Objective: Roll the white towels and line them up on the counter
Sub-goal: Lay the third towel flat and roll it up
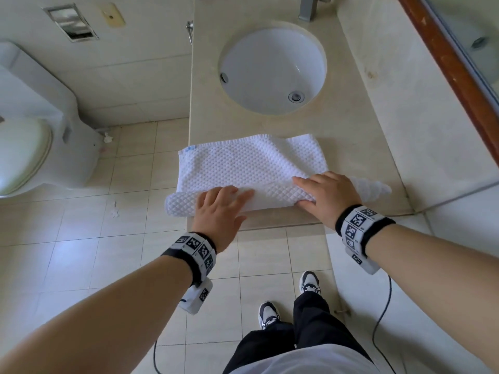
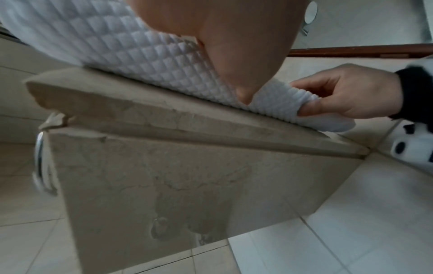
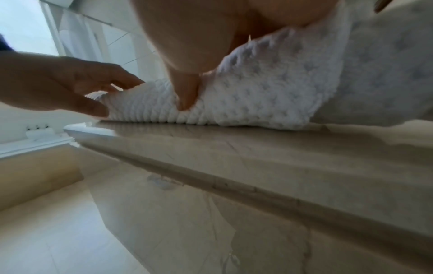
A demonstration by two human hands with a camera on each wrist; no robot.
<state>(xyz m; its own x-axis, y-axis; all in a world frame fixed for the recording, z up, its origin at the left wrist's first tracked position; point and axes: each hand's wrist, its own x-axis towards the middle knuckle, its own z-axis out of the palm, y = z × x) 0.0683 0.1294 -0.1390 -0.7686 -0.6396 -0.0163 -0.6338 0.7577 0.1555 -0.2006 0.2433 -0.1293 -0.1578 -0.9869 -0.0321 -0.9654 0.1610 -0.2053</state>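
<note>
One white waffle-weave towel (image 1: 251, 160) lies on the beige counter (image 1: 359, 147) in front of the sink, its left end hanging past the counter's side. Its near edge is rolled into a thick tube (image 1: 181, 205) along the counter's front edge. My left hand (image 1: 218, 206) arches over the left part of the roll, fingers on top and thumb at the front. My right hand (image 1: 324, 195) cups the right part, fingers over the top and thumb tucked against the near side, as the left wrist view shows (image 2: 346, 96). The towel's right tip (image 1: 378, 187) sticks out past that hand.
A round white sink (image 1: 270, 68) with a faucet (image 1: 307, 6) is set in the counter beyond the towel. A toilet (image 1: 32, 125) stands at the left on the tiled floor. A wood-framed mirror (image 1: 445, 66) runs along the right. A cable (image 1: 383, 314) hangs by my feet.
</note>
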